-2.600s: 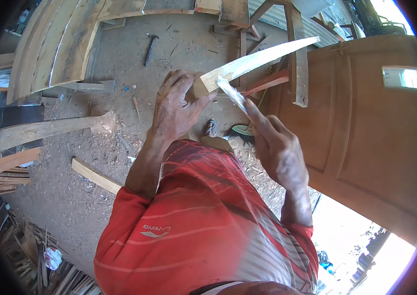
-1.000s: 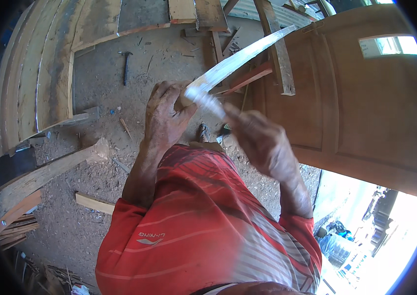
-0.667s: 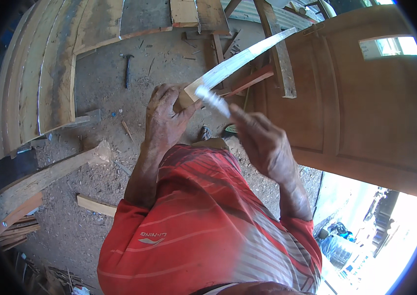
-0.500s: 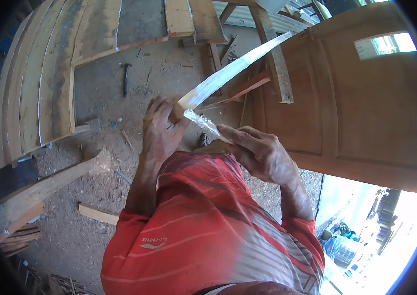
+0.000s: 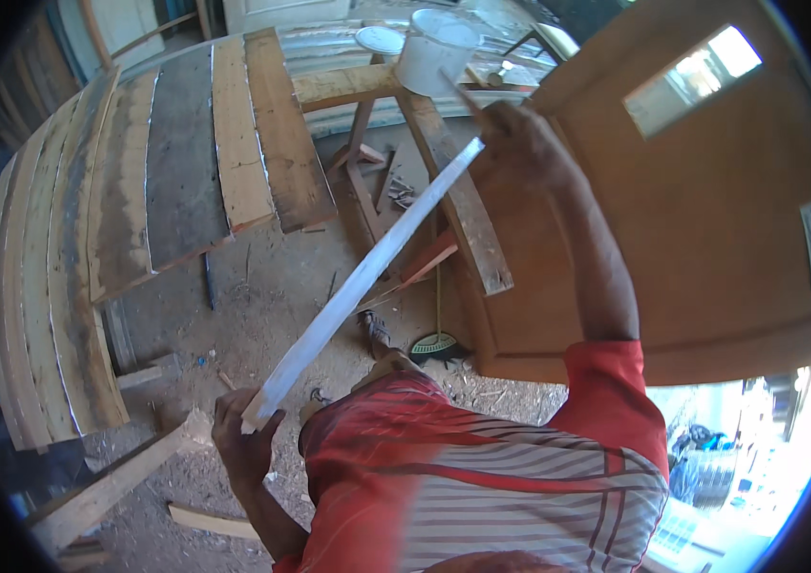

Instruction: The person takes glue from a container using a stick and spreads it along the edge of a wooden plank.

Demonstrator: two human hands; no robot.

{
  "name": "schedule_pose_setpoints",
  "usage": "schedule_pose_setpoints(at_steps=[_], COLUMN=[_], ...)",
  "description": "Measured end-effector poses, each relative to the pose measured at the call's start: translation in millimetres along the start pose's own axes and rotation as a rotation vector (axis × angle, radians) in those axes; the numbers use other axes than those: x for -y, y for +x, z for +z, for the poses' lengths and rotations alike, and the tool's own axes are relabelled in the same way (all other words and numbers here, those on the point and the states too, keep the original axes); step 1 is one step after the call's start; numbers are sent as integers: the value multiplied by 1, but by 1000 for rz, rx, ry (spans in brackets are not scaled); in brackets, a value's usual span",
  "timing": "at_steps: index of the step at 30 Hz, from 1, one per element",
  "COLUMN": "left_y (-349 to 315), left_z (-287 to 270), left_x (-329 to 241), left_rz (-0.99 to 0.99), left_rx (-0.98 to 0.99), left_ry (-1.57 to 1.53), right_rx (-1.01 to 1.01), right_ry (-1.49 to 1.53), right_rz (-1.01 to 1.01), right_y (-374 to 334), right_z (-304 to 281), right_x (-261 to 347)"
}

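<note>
My left hand (image 5: 245,439) is closed round the near end of a long, narrow wooden strip (image 5: 353,286). White, wet-looking coating covers the strip's upper face, and bare wood shows at the near end. The strip slants up to the right, away from my body. Beyond its far end, my right hand (image 5: 525,148) is closed on a thin stick (image 5: 463,95). The stick's tip points at a white bucket (image 5: 432,59) and overlaps its side in view; whether they touch I cannot tell. The bucket stands on a wooden trestle (image 5: 458,186).
Planks (image 5: 181,153) with white seams lie side by side at the left. A large brown wooden panel (image 5: 692,229) stands at the right. A round white lid (image 5: 380,40) is beside the bucket. A broom head (image 5: 436,346) and a loose wood offcut (image 5: 210,520) lie on the shavings-strewn floor.
My right hand has moved from the strip's near end, with its white-coated stick, far forward to the bucket. My left hand has shifted left and nearer, carrying the strip. The view has turned.
</note>
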State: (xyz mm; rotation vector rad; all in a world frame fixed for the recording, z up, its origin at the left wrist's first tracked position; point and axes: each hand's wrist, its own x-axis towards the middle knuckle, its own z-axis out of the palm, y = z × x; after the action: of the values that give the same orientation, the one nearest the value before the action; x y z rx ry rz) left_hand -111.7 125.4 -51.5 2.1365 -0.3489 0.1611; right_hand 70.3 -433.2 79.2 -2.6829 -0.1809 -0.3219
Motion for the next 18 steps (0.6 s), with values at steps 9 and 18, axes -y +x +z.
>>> schedule_pose_setpoints(at_steps=[9,18], left_y=[-11,-45], left_z=[21,27], left_x=[-48,-58], left_rz=[-809,-955], left_rx=[-162,-381], left_ry=[-91,-362], right_rx=[57,209], right_ry=[-657,-639], right_rz=[89,-198], right_y=[234,384], right_z=[-43,78], right_x=[-157,-256])
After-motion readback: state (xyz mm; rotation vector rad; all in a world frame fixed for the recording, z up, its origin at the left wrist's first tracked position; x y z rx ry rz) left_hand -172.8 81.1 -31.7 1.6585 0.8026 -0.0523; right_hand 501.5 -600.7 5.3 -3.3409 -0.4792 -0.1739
